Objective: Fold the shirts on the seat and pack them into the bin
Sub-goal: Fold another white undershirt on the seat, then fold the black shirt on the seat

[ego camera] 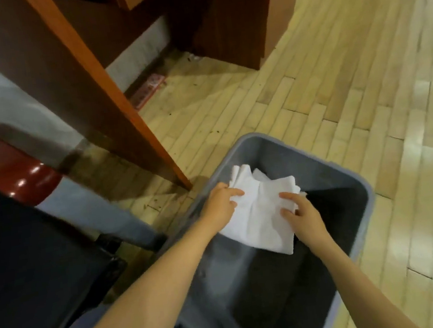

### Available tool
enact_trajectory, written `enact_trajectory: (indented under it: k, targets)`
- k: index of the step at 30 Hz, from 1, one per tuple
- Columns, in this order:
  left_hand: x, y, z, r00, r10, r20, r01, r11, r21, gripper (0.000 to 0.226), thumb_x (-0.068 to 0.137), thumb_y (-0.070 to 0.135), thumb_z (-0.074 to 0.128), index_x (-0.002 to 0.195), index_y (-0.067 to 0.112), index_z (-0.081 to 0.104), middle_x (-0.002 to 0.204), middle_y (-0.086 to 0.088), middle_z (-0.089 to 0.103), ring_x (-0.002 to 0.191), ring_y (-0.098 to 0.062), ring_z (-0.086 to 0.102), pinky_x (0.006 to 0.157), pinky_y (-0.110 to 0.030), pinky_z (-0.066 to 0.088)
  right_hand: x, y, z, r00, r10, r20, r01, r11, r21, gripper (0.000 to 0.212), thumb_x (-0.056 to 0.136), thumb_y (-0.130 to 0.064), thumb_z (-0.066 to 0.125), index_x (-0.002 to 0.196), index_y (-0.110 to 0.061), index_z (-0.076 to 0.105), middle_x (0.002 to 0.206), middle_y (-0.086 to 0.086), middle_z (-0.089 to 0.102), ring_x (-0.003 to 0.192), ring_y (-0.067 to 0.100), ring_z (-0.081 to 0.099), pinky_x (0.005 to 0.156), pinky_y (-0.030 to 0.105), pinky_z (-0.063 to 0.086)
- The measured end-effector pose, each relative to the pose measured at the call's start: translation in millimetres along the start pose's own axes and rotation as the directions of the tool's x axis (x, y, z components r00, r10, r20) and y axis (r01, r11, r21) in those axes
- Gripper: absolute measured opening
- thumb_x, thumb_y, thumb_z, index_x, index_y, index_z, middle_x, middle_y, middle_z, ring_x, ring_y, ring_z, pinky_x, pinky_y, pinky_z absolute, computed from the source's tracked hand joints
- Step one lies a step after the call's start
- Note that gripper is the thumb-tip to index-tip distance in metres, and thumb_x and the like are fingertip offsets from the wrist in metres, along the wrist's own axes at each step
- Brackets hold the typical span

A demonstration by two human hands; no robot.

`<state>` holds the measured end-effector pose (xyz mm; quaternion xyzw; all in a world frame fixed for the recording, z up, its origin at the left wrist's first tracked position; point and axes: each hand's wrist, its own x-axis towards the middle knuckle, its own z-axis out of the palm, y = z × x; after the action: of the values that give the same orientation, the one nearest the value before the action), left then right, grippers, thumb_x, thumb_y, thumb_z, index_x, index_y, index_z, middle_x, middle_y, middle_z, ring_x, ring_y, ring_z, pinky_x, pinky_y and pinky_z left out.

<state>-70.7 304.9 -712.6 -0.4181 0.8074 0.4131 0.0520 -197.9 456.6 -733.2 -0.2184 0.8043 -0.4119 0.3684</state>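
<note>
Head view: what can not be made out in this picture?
Head view only.
The dark cloth in the bin: too dark to identify.
Under the white shirt: covered by it, the left hand and right hand.
The seat: cut off by the left edge; remaining shirts unknown.
The pink floor object: blurred.

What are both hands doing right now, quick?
Left hand: grips the white shirt at its left side.
Right hand: grips that shirt's right side, over the gray bin.

White cloth shirt [260,213], grey plastic bin [276,142]
</note>
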Motion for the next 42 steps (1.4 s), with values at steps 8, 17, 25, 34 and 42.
enact_trajectory:
  k: [8,17,25,34,42]
  targets:
    - [56.3,4.5,60.7,0.994,-0.037,0.1,0.031,0.997,0.064,0.039,0.097,0.003,0.042,0.133,0.012,0.053,0.148,-0.008,0.029,0.135,-0.024,0.032,0.11,-0.025,0.023,29.6,60.1,-10.5,0.989,0.112,-0.095,-0.112,0.994,0.006,0.039,0.095,-0.013,0.054,0.13,-0.03,0.049,0.143,0.003,0.04,0.124,0.022,0.045,0.099,0.038,0.044]
    - [106.3,7.0,57.0,0.996,-0.076,0.042,0.064,0.97,0.235,0.056,0.093,0.004,0.047,0.145,0.02,0.036,0.156,-0.006,0.012,0.141,-0.028,0.016,0.114,-0.039,0.024,74.6,67.0,-15.3,0.98,0.167,-0.105,-0.171,0.985,-0.03,0.053,0.095,-0.008,0.053,0.143,-0.025,0.039,0.152,0.004,0.029,0.134,0.026,0.037,0.104,0.04,0.04]
    - [73.2,-18.7,39.5,0.983,-0.161,0.089,0.121,0.93,0.347,0.046,0.094,0.02,0.052,0.139,0.018,0.044,0.148,-0.012,0.028,0.136,-0.03,0.026,0.109,-0.039,0.031,78.3,46.2,1.9,0.983,0.176,0.045,-0.149,0.924,-0.351,0.052,0.095,-0.014,0.054,0.144,-0.014,0.036,0.153,0.011,0.027,0.135,0.03,0.035,0.106,0.038,0.036]
    - [-21.7,-26.5,-47.8,0.986,-0.16,-0.035,0.164,0.964,0.211,0.041,0.094,0.022,0.055,0.133,0.013,0.052,0.138,-0.007,0.042,0.128,-0.025,0.04,0.105,-0.033,0.035,39.4,-67.9,43.4,0.951,-0.1,0.294,0.254,0.795,-0.551,0.05,0.096,-0.022,0.051,0.144,-0.014,0.037,0.15,0.01,0.035,0.134,0.029,0.035,0.108,0.041,0.033]
    - [-197.7,-76.8,-160.3,0.913,-0.265,-0.312,0.306,0.948,0.09,0.031,0.095,0.025,0.055,0.125,0.021,0.057,0.133,-0.001,0.049,0.118,-0.018,0.048,0.1,-0.034,0.043,-73.1,-212.8,120.8,0.691,-0.391,0.608,0.723,0.366,-0.586,0.039,0.096,-0.028,0.048,0.133,-0.017,0.045,0.135,0.009,0.048,0.125,0.033,0.04,0.101,0.043,0.036]
